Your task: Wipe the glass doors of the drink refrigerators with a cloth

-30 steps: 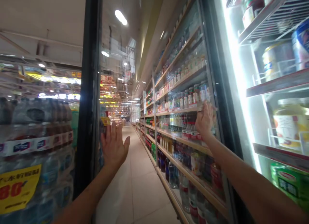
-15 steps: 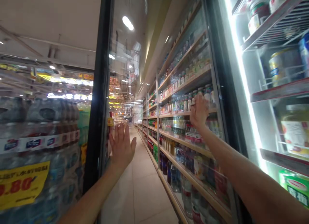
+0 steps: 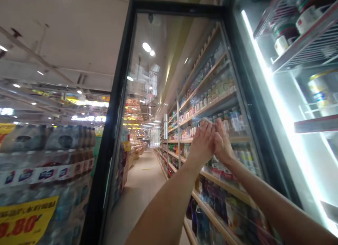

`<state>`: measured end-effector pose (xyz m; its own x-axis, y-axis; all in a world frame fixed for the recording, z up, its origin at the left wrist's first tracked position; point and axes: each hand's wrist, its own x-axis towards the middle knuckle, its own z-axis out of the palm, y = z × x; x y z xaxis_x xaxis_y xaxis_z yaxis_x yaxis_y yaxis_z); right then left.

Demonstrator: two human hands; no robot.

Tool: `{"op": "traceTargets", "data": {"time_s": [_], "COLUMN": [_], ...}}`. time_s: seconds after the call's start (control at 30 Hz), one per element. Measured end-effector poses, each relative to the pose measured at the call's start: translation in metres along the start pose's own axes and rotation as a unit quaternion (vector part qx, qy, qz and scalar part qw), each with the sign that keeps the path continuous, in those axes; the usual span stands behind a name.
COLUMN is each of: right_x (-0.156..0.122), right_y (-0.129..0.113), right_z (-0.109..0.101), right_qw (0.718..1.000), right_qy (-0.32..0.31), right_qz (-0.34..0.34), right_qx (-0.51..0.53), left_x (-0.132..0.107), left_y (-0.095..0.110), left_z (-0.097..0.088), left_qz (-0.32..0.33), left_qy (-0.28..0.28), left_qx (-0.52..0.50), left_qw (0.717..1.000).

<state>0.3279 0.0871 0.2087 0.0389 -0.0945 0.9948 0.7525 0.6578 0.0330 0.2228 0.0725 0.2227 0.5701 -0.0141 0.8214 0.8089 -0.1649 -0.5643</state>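
Both my hands meet in front of the glass door (image 3: 158,86) with its black frame. My left hand (image 3: 202,141) has its fingers bent and pressed together, up against the right one. A small pale patch (image 3: 205,121) shows at its fingertips; whether it is a cloth or something behind the glass, I cannot tell. My right hand (image 3: 223,143) is closed beside the left, its fingers partly hidden and blurred. Whether the hands touch the pane is unclear.
To the right the lit cooler has wire shelves (image 3: 303,33) with jars and a can (image 3: 320,92). Stacked bottle packs (image 3: 47,167) with a yellow price sign (image 3: 26,220) stand at left. Through the glass, long shelves of drinks (image 3: 200,107) line an aisle floor (image 3: 139,188).
My left hand has moved right from the pane's left side, its spread fingers now bent, and joined my right hand. The view has shifted so the door's top edge shows.
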Motion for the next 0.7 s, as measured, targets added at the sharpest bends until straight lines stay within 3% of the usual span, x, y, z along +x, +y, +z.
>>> {"op": "traceTargets", "data": {"time_s": [0.07,0.13,0.27,0.33,0.4,0.47,0.5,0.6,0.67,0.7], "right_x": [0.009,0.018,0.035,0.041,0.044,0.044,0.044,0.042,0.042,0.042], "right_y": [0.011,0.017,0.015,0.008,-0.001,-0.007,-0.009,-0.009,-0.008,-0.007], "right_z": [-0.001,0.001,0.013,0.020,0.027,0.031,0.032,0.032,0.030,0.029], "right_qw": [0.998,0.994,0.985,0.983,0.981,0.981,0.981,0.981,0.980,0.979], "right_qy": [0.004,-0.016,-0.025,-0.020,-0.022,-0.020,-0.018,-0.021,-0.027,-0.027], "right_qz": [0.000,-0.002,-0.013,-0.019,-0.032,-0.042,-0.044,-0.050,-0.045,-0.040], "right_qx": [-0.061,-0.111,-0.169,-0.184,-0.189,-0.189,-0.188,-0.188,-0.192,-0.196], "left_x": [0.013,0.019,0.010,0.003,0.002,0.008,0.012,0.022,0.022,0.020], "left_y": [-0.019,-0.057,-0.158,-0.189,-0.190,-0.163,-0.143,-0.092,-0.092,-0.105], "left_z": [-0.003,-0.016,-0.053,-0.066,-0.067,-0.056,-0.047,-0.023,-0.022,-0.028], "left_qz": [0.008,-0.023,-0.189,-0.249,-0.298,-0.293,-0.263,-0.055,-0.013,-0.041], "left_qy": [-0.006,-0.021,0.002,0.031,0.057,0.068,0.066,0.029,0.005,-0.001], "left_qx": [0.013,0.025,0.060,0.076,0.074,0.050,0.033,-0.013,-0.014,-0.005], "left_qw": [1.000,0.999,0.980,0.965,0.950,0.952,0.962,0.998,1.000,0.999]}}
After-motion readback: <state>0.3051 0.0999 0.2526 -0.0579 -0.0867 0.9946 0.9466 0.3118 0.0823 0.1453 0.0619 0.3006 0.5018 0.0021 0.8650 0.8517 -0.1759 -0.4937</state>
